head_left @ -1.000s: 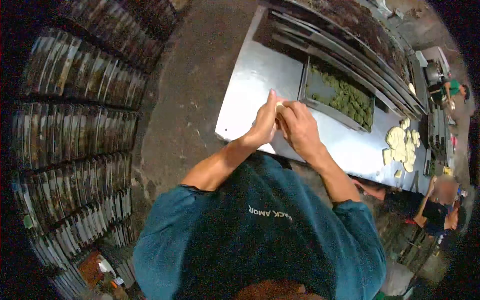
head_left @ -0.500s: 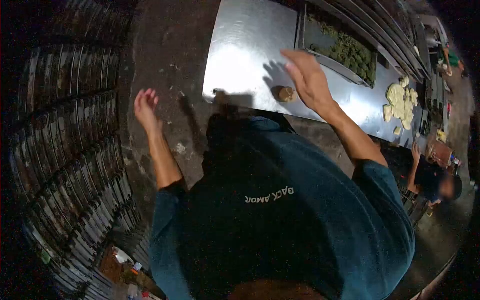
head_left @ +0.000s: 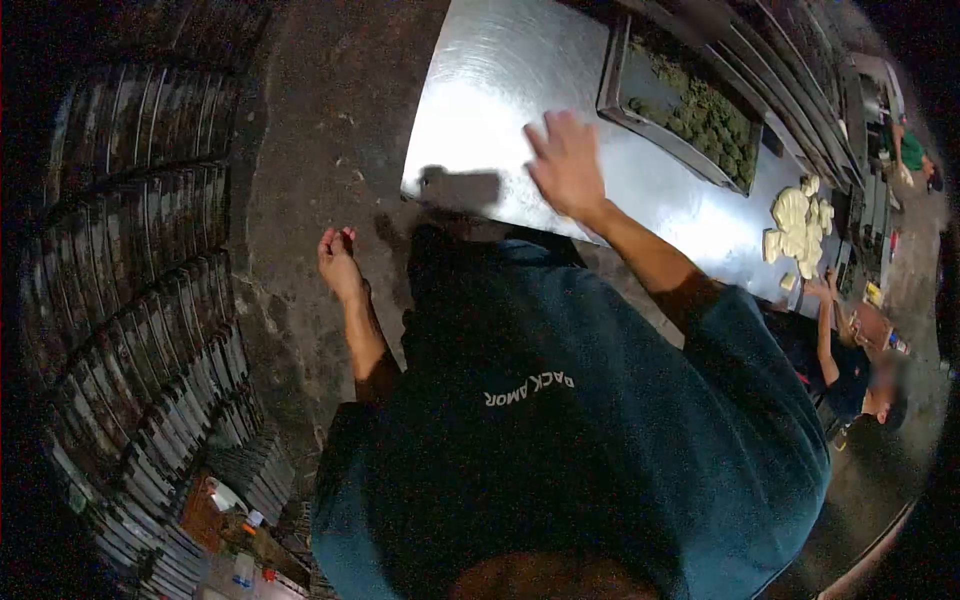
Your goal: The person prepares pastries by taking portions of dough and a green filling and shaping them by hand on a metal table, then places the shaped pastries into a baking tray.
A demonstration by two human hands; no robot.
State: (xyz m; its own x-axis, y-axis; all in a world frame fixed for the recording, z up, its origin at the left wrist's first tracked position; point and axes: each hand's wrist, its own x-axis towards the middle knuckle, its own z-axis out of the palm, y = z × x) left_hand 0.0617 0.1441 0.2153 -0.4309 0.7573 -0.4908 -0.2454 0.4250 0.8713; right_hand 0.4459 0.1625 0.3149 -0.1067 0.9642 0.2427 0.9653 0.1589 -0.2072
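At the far left, stacked racks of trays (head_left: 140, 300) were seen along the dark floor (head_left: 310, 130). The left hand (head_left: 338, 262) was held out over the floor, away from the desk, with its fingers loosely curled and nothing gripped in it. Across the dark teal shirt (head_left: 560, 440), white lettering was read, mirrored in the view, as "BACK AMOR". The right hand (head_left: 566, 165) was laid flat, fingers spread, on the shiny metal desk (head_left: 480, 90) near its front edge; nothing was seen grasped in it, and whether anything lay beneath the palm could not be told. Further right on the desk, a metal tray (head_left: 612, 70) filled with green lumps (head_left: 705, 115) was set, well apart from the hand. Beyond it, a heap of pale dough pieces (head_left: 795, 225) was spread on the desk. At the far right, another person's arm (head_left: 825, 330) was raised near the desk's edge.
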